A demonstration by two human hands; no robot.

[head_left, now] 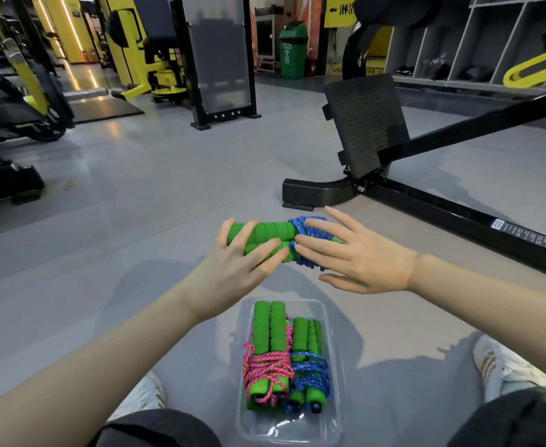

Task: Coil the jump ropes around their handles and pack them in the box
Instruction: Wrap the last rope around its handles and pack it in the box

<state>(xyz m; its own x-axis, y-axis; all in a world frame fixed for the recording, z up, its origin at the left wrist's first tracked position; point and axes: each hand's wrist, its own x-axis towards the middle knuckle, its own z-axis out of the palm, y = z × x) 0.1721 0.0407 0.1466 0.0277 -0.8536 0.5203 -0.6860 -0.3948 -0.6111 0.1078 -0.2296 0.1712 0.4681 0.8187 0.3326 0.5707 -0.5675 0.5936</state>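
Observation:
A jump rope with two green foam handles [270,232] and a blue rope [300,225] coiled around one end sits between my hands, above the grey floor. My left hand [233,269] grips the handles from the left, fingers laid over them. My right hand [362,259] holds the coiled end, fingers stretched across the blue rope and thumb below. Close to me, between my legs, lies a clear plastic box [284,427]. It holds a pink-rope bundle [266,366] on the left and a blue-rope bundle [310,372] on the right, both on green handles.
A black exercise machine with a tilted foot plate [365,124] and a long floor rail [458,214] stands just beyond my hands at the right. My white shoes [142,398] [500,366] flank the box. Yellow-and-black gym machines [16,101] stand far left.

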